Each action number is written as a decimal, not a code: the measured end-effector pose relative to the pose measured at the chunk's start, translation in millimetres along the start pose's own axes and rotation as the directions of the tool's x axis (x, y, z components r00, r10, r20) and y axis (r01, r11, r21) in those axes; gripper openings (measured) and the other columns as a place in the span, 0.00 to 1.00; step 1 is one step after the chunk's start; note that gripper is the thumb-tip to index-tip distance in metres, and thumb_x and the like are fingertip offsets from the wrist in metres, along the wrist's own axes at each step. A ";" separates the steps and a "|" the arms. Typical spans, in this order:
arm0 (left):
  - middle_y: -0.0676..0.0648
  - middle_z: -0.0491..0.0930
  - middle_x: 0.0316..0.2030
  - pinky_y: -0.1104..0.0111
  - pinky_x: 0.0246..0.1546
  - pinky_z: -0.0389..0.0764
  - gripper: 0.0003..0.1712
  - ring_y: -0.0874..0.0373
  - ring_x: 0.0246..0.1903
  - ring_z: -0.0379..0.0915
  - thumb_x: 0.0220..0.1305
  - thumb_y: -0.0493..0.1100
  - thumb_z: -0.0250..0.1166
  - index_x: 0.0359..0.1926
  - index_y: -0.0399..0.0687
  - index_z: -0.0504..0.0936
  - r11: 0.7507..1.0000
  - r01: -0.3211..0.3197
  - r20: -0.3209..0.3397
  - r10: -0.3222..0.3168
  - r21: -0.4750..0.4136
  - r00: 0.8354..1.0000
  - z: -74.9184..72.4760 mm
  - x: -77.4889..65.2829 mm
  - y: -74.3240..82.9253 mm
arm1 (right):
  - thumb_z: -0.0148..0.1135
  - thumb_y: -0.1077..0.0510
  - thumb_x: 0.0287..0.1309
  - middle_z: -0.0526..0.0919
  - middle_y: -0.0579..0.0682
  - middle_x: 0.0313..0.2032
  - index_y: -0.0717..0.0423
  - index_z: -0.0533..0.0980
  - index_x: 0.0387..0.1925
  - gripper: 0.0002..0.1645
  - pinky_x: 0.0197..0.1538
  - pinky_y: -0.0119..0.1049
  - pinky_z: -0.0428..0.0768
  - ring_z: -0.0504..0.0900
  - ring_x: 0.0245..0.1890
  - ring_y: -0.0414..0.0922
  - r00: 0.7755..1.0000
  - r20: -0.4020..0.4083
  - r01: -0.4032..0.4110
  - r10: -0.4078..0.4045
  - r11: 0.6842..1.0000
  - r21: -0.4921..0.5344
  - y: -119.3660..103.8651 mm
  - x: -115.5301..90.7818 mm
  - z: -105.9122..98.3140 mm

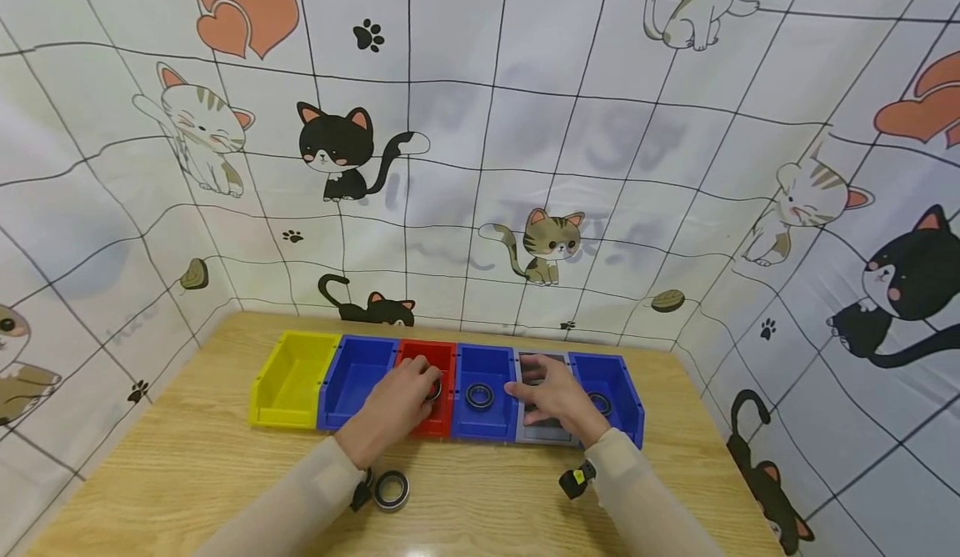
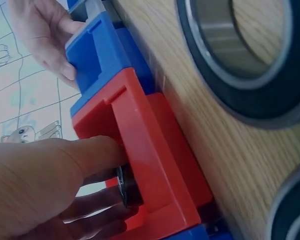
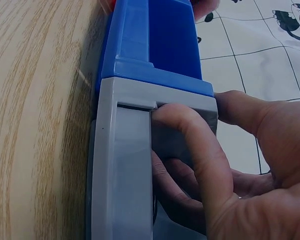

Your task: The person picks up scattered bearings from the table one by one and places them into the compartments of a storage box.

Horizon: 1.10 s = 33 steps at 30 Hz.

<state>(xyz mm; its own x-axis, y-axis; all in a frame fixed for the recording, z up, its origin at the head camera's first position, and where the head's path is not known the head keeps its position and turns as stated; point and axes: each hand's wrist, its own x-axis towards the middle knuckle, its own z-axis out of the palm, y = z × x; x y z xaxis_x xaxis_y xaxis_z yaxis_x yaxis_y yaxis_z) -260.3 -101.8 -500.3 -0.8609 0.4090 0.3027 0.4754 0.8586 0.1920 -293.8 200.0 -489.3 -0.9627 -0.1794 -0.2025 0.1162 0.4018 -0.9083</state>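
Note:
My left hand [image 1: 401, 398] reaches into the red bin [image 1: 442, 425]. In the left wrist view, its thumb and fingers pinch a ring-shaped ball bearing [image 2: 122, 185] against the bin's inside. My right hand [image 1: 557, 394] is at the grey bin [image 1: 536, 434], fingers spread and partly inside, with nothing visibly held. A dark curved edge shows low inside that bin in the right wrist view; I cannot tell what it is. One bearing [image 1: 480, 396] lies in the blue bin between the hands. Another bearing [image 1: 600, 403] is in the rightmost blue bin, partly behind my right wrist.
A loose bearing [image 1: 391, 490] lies on the wooden table [image 1: 480, 507] beside my left wrist; the left wrist view shows a second one [image 2: 294, 212]. Left of the red bin stand a blue bin [image 1: 360, 390] and a yellow bin [image 1: 292, 382]. A cat-patterned curtain [image 1: 450, 173] surrounds the table.

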 end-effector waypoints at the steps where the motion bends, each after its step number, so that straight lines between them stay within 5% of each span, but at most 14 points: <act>1: 0.40 0.86 0.46 0.55 0.48 0.93 0.19 0.47 0.43 0.81 0.67 0.34 0.85 0.56 0.38 0.90 1.000 -0.005 0.001 0.005 0.011 1.000 1.3 1.2 -0.4 | 0.81 0.57 0.75 0.78 0.72 0.78 0.56 0.70 0.87 0.46 0.37 0.50 0.98 0.95 0.42 0.48 1.000 -0.001 0.000 0.000 1.000 0.001 0.1 0.0 0.2; 19: 0.44 0.89 0.43 0.55 0.52 0.88 0.12 0.47 0.46 0.87 0.74 0.40 0.82 0.53 0.45 0.91 0.970 0.002 0.060 -0.017 0.243 0.998 20.0 7.9 0.7 | 0.81 0.56 0.75 0.78 0.72 0.78 0.56 0.70 0.87 0.47 0.37 0.50 0.98 0.95 0.41 0.49 1.000 0.000 0.007 -0.007 1.000 0.006 1.4 -0.7 0.4; 25: 0.42 0.89 0.43 0.51 0.55 0.90 0.14 0.45 0.46 0.87 0.73 0.39 0.82 0.55 0.42 0.91 0.988 -0.001 0.076 -0.011 0.154 0.997 16.0 7.3 -1.1 | 0.81 0.57 0.75 0.78 0.71 0.78 0.57 0.71 0.87 0.47 0.36 0.49 0.97 0.95 0.40 0.49 1.000 0.002 -0.006 0.006 1.000 0.004 2.8 0.9 0.7; 33: 0.42 0.90 0.47 0.51 0.54 0.94 0.12 0.47 0.45 0.88 0.76 0.35 0.78 0.56 0.38 0.91 0.993 -0.105 0.035 0.107 -0.052 0.994 2.0 -9.5 -5.4 | 0.80 0.56 0.76 0.76 0.72 0.80 0.57 0.69 0.88 0.47 0.37 0.48 0.97 0.96 0.42 0.50 0.999 0.030 -0.024 0.024 0.999 0.024 -0.8 0.0 -3.6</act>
<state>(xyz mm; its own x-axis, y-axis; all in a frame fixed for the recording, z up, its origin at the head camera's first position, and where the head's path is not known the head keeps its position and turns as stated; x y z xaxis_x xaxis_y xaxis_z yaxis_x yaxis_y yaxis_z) -255.1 -109.7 -506.0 -0.8110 0.5087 0.2889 0.5718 0.7938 0.2074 -294.8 202.9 -487.3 -0.9519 -0.1969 -0.2348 0.1454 0.3844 -0.9116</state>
